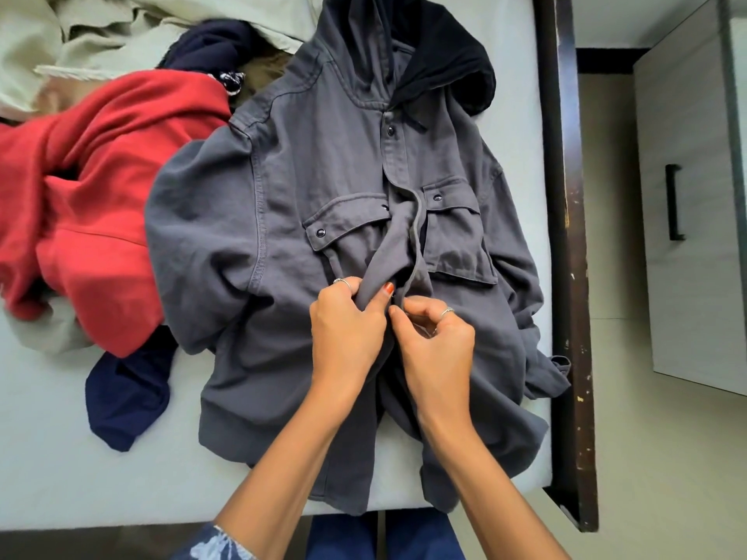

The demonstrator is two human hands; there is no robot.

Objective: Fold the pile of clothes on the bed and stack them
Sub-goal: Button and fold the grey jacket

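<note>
On the bed (121, 458), near its right edge, a grey hooded jacket (283, 196) lies flat with its front up and its hood (436, 46) pointing away from the person. Both hands meet at the middle of the jacket, just below the two chest pockets. The left hand (347, 329) has its fingers curled round the left front edge and bunches the cloth up. The right hand (436, 337) pinches the other front edge, right beside the left thumb. It looks like the person is doing up a snap (391, 131) or pulling the two sides shut, so folding has not begun on this jacket.

Next, the front needs to be closed and smoothed flat. Then the sleeves can go in and the jacket can be folded.

To the left waits the pile: a red sweatshirt (101, 175), a navy blue garment (125, 402) peeking out under it, and pale green cloth (81, 30) behind. I see no folded stack yet, so most of the job looks undone.
</note>
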